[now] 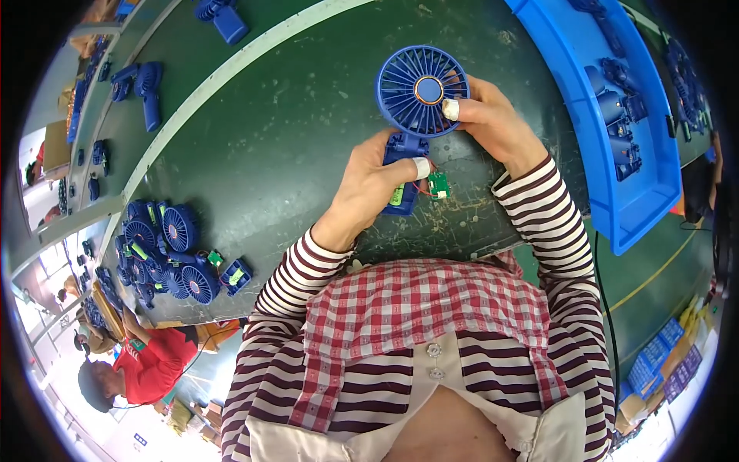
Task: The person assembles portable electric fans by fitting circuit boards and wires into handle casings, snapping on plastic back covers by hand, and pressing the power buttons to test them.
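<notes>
Both hands hold one blue handheld fan [408,86] above the dark green bench. My right hand [496,123] grips the round slatted head from its right side, with a white-wrapped thumb on the grille. Around the fan's open handle [400,199] my left hand [369,181] is closed, its thumb also wrapped in white. A yellow-green label shows inside the handle. From it a small green circuit board [439,185] hangs on thin wires, just right of the left thumb. The fingers behind the fan are hidden.
A pile of blue fans [169,246] with loose boards lies at the bench's left. A blue plastic bin [608,208] with blue handle parts stands at the right. More fan parts [146,88] sit beyond a pale rail [192,96]. A person in red [158,358] is at lower left.
</notes>
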### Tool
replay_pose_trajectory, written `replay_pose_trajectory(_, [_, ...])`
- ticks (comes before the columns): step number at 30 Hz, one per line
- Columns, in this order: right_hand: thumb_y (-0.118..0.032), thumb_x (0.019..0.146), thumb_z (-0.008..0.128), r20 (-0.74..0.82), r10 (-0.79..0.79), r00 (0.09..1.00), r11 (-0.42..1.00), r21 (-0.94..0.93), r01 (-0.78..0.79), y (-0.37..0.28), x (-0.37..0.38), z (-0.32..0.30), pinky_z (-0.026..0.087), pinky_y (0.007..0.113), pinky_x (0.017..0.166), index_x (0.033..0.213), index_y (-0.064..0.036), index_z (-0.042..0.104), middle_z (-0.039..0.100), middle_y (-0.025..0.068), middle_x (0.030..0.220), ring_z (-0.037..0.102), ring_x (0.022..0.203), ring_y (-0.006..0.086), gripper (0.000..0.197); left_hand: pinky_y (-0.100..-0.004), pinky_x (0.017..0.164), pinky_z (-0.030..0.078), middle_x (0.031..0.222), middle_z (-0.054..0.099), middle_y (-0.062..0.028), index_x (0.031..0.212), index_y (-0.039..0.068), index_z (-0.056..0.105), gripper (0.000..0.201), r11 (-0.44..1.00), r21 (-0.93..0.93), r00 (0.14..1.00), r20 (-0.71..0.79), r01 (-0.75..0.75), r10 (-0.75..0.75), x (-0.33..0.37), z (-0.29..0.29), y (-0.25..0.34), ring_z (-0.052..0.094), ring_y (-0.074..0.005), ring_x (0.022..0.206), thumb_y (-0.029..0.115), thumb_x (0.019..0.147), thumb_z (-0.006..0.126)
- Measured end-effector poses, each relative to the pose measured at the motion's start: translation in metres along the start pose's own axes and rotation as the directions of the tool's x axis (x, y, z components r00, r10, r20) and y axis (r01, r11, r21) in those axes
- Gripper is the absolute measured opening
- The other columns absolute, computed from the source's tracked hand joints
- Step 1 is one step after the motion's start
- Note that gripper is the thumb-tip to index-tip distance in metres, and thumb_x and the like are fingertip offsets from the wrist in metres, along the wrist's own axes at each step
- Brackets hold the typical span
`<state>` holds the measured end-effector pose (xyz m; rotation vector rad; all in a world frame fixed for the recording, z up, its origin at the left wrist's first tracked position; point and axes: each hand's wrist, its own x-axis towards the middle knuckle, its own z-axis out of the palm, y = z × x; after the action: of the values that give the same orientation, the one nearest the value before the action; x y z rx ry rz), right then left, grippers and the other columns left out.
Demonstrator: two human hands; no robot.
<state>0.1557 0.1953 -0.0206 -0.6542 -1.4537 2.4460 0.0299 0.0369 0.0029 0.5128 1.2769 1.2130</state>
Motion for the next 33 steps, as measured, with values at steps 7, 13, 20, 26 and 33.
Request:
replay_pose_trajectory(7, [-0.024, 0.080, 0.064, 0.026, -0.051, 0.998, 0.997, 0.055, 0.049, 0.003, 0.000, 0.000, 0.044, 0.031, 0.089, 0.125, 0.0051, 0.043, 0.058, 0.0101, 0.112, 0.056, 0.099, 0.0156, 0.057, -0.0237, 0.052, 0.048, 0.070, 0.062, -0.0073, 0.099, -0.005, 0.055, 0.023, 0.947, 0.246, 0.962, -0.127, -0.204, 0.240, 0.003, 0.006, -0.008, 0.058, -0.0106, 0.059, 0.014, 0.086, 0.060])
replay_pose_trajectory(13, [-0.016, 0.078, 0.064, -0.156, -0.422, 0.893, 0.832, -0.457, 0.314, 0.015, -0.019, 0.016, 0.045, 0.033, 0.087, 0.113, 0.0025, 0.051, 0.058, 0.0102, 0.108, 0.056, 0.097, 0.0188, 0.042, -0.0259, 0.050, 0.050, 0.072, 0.061, -0.0082, 0.094, -0.001, 0.057, 0.026, 0.980, -0.115, 0.956, -0.264, -0.160, 0.125, 0.007, -0.005, 0.007, 0.059, -0.0140, 0.057, 0.024, 0.090, 0.055])
replay_pose_trajectory(20, [-0.008, 0.062, 0.067, 0.360, -0.823, 0.439, -0.068, -0.830, 0.553, 0.017, -0.020, 0.050, 0.045, 0.046, 0.081, 0.084, -0.0015, 0.058, 0.059, 0.0135, 0.098, 0.058, 0.084, 0.0305, 0.024, -0.0284, 0.049, 0.052, 0.078, 0.061, -0.0100, 0.094, -0.003, 0.055, 0.022, 0.975, -0.215, 0.944, -0.329, -0.055, -0.019, 0.012, 0.002, 0.006, 0.059, -0.0169, 0.056, 0.018, 0.093, 0.047])
replay_pose_trajectory(26, [-0.009, 0.060, 0.068, 0.303, -0.813, 0.497, 0.000, -0.853, 0.522, 0.010, -0.013, 0.056, 0.042, 0.042, 0.084, 0.081, -0.0053, 0.059, 0.058, 0.0048, 0.093, 0.056, 0.083, 0.0262, 0.023, -0.0320, 0.047, 0.054, 0.079, 0.061, -0.0149, 0.100, -0.005, 0.051, 0.021, 0.960, -0.245, 0.976, -0.131, 0.137, -0.173, 0.008, 0.008, 0.003, 0.062, -0.0210, 0.057, 0.007, 0.092, 0.036])
replay_pose_trajectory(33, [-0.001, 0.068, 0.063, 0.246, -0.742, 0.624, 0.103, -0.878, 0.468, 0.000, -0.019, 0.050, 0.041, 0.046, 0.089, 0.083, -0.0007, 0.058, 0.061, 0.0100, 0.098, 0.057, 0.090, 0.0282, 0.015, -0.0284, 0.048, 0.053, 0.073, 0.061, -0.0118, 0.099, -0.002, 0.052, 0.022, 0.936, -0.301, 0.979, -0.036, 0.183, -0.203, 0.004, 0.002, 0.002, 0.062, -0.0200, 0.055, 0.019, 0.094, 0.045])
